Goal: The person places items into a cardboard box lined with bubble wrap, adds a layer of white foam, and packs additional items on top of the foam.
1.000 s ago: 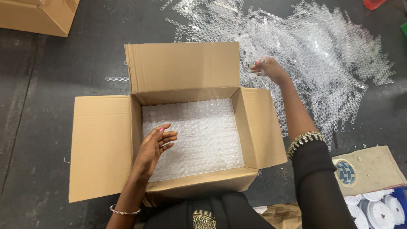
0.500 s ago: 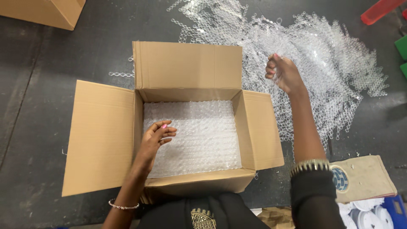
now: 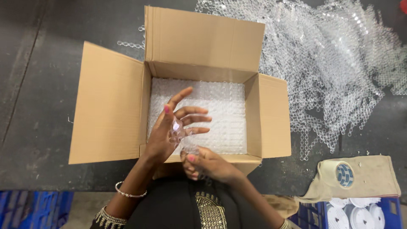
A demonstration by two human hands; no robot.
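Dark floor (image 3: 38, 85); bubble wrap pile (image 3: 335, 63) upper right. Open cardboard box (image 3: 203, 42) centre, lined with bubble wrap (image 3: 224, 114). Left hand (image 3: 167, 131) fingers spread, right hand (image 3: 207, 163) pinching small clear scrap (image 3: 178, 131) (over box's near edge).

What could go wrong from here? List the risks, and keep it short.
1. The left hand and right hand share a small clear bubble-wrap scrap over the cardboard box; with the left fingers spread, that grip looks loose and the scrap might drop.
2. The bubble-wrap liner lies loose in the box and could shift if brushed.
3. The box's near edge sits close to the table edge; a nudge may tip it off.
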